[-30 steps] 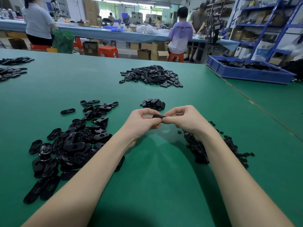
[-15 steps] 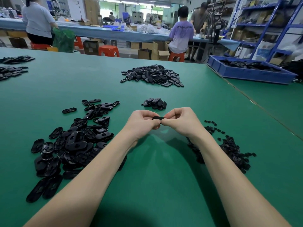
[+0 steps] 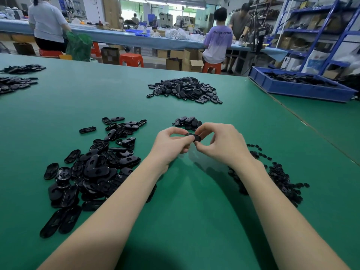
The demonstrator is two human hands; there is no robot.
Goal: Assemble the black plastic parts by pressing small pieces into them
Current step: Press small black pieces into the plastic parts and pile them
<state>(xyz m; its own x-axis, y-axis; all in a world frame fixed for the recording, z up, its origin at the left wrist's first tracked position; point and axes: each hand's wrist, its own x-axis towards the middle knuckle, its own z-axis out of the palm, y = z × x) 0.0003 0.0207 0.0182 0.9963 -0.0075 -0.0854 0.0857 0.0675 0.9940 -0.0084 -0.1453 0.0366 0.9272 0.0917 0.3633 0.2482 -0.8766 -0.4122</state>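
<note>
**Two hands hold one black part over the green table**

Far to the left, at about 10 o'clock, two small heaps of flat black plastic parts (image 3: 16, 82) lie near the edge of the big green table (image 3: 97, 98).

Closer in, at about 8 o'clock, sits a wide pile of black oval plastic shells (image 3: 93, 168). Some lie flat and some lean on each other. One lone oval shell (image 3: 87, 130) lies a little apart, up and to the left of the pile.

In the middle, the left hand (image 3: 169, 147) and the right hand (image 3: 222, 145) meet just above the table. Both have bent fingers, and together they pinch one black oval plastic part (image 3: 193, 137) between thumbs and fingertips. The part is up in the air, between the two hands, and does not touch the table. It is too small and hidden to tell if a little piece is already in it.

Just behind the hands, at 12 o'clock, is a tiny heap of black oval parts (image 3: 187, 122). Farther back, also at 12 o'clock, is a big mound of black plastic parts (image 3: 185, 89).

To the right, at about 4 o'clock, many small black plastic pieces (image 3: 282, 178) lie spread out beside the right arm.

Far right, at about 2 o'clock, a blue plastic tray (image 3: 303, 88) holds more black parts.
</note>
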